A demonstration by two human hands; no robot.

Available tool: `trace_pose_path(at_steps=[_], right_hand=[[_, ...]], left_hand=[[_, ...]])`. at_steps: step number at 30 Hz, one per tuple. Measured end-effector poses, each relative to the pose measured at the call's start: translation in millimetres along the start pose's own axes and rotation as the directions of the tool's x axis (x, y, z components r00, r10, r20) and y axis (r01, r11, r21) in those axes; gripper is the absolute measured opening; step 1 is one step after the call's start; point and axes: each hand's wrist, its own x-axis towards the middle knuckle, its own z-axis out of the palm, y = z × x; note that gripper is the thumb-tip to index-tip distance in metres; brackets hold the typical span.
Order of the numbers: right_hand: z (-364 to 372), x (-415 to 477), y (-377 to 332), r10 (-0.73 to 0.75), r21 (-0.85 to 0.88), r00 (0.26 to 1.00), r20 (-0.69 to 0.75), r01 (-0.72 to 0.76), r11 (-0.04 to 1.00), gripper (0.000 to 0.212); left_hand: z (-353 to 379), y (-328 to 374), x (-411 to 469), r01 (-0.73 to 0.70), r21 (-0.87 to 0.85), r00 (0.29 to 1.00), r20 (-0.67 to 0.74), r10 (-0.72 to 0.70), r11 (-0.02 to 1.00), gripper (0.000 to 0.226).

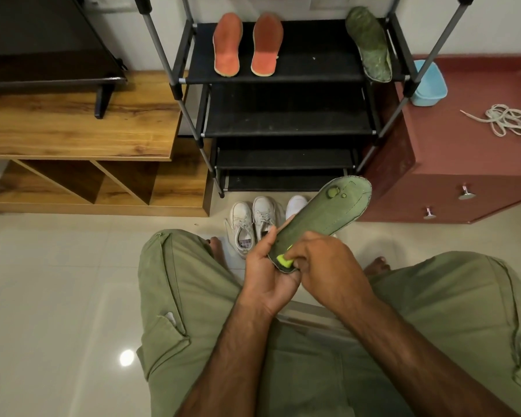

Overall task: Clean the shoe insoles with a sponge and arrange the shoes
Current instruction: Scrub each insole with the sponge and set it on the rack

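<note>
While the green insole [328,209] is clasped at its heel by the left hand [268,275], the sponge [284,260] is pinched there by the right hand [322,260], the long axis running forward-right to the free toe.

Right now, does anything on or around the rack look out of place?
Yes. The green insole on the rack's top shelf lies askew at the right edge, its end hanging over the front rail, unlike the two orange insoles lying flat. Laces sit in a tangled heap on the red cabinet.
</note>
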Motion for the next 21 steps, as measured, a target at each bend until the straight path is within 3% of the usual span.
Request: trace_pose_path(at_steps=[2,6,10,12,15,19,21], right_hand=[[-1,-4,-3,-0.014,0.049,0.998,0.057,0.011,0.999,0.026],[-7,2,4,0.125,0.053,0.990,-0.073,-0.121,0.991,0.027],[0,-2,-10,0.029,0.168,0.998,0.055,-0.037,0.985,0.023],[-2,3,-6,0.097,0.228,0.995,0.026,-0.100,0.968,0.023],[0,8,-5,0.168,0.141,0.983,-0.078,-0.155,0.978,0.025],[5,2,-15,0.085,0.211,0.996,0.026,-0.089,0.973,0.023],[2,10,-10,0.144,0.248,0.989,-0.032,-0.131,0.960,0.023]], left_hand=[[-3,0,1,0.010,0.008,1.000,-0.014,-0.010,1.000,0.065],[-2,-1,5,-0.004,0.017,1.000,0.011,0.003,1.000,0.066],[-8,-1,7,0.039,0.006,0.996,0.084,-0.039,0.999,0.082],[-6,-1,7,0.031,0.003,0.995,0.096,-0.031,1.000,0.081],[-4,-1,6,0.019,-0.030,0.992,0.124,-0.016,0.999,0.080],[-2,-1,-1,0.062,-0.065,0.996,0.074,-0.057,0.996,0.068],[5,0,-4,0.038,-0.065,0.996,0.079,-0.033,0.997,0.074]])
